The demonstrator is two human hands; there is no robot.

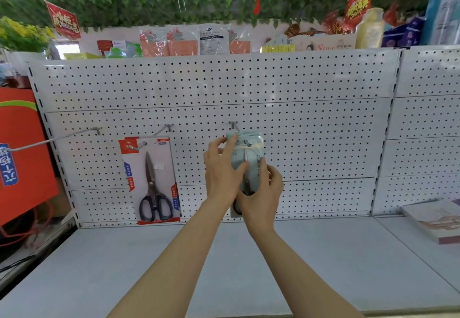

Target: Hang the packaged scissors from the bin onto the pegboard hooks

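A pale green scissors package (254, 153) sits at the right hook (234, 126) of the white pegboard (311, 123); the hook's tip shows through its hang hole. My left hand (222, 171) pinches the package's upper left edge. My right hand (261, 193) grips its lower part and hides the scissor handles. A red-and-white carded pair of scissors (151, 181) hangs from the middle hook (167, 128). The left hook (74, 134) is bare. The bin is out of view.
A grey shelf (174, 263) runs below the pegboard. A flat pink-and-white box (438, 218) lies on the shelf at the right. A red sign (22, 158) stands at the left. Packaged goods (214, 39) line the top shelf under green foliage.
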